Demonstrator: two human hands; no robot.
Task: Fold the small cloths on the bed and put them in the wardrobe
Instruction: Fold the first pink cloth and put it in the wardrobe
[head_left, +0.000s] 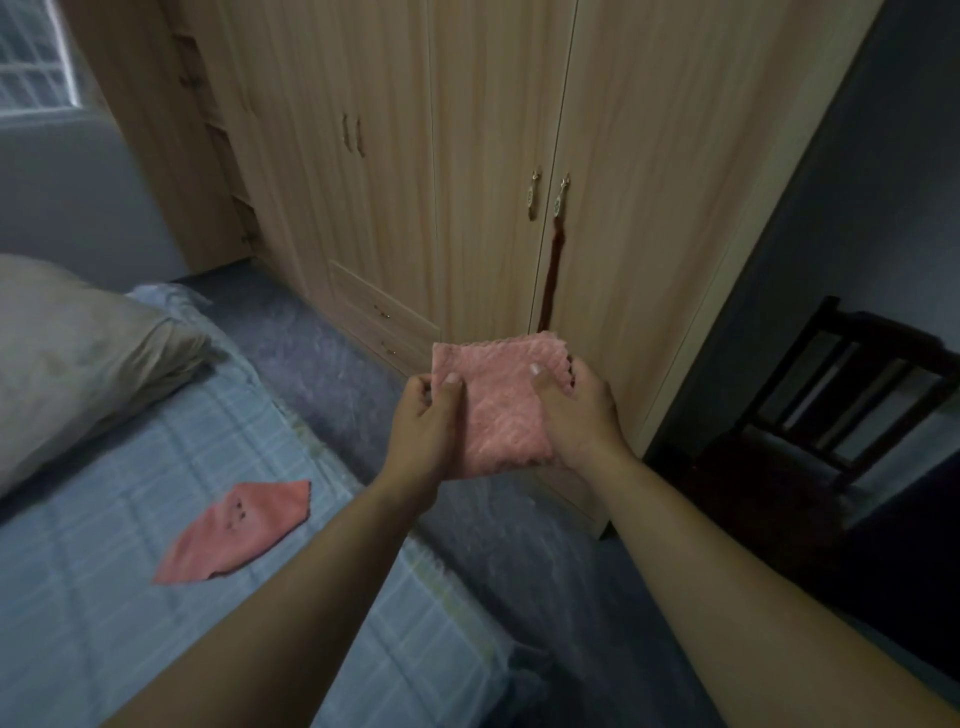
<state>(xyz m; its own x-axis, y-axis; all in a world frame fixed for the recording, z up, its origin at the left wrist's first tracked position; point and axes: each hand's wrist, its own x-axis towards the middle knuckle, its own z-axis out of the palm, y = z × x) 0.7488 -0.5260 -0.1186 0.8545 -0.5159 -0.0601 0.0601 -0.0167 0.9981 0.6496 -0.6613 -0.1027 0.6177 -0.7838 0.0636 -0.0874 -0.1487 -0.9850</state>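
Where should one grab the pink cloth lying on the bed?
Pinch the pink cloth at its far right corner, coming from above on the floor side of the bed. It lies flat, so probably only a corner or edge can be lifted, and that corner sits nearest the bed's open edge.

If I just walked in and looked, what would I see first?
Your eye would land first on the pink cloth in the middle, pinched between the left hand and the right hand in front of the wooden wardrobe. Next you'd spot the second pink cloth lying on the blue checked bed at the lower left.
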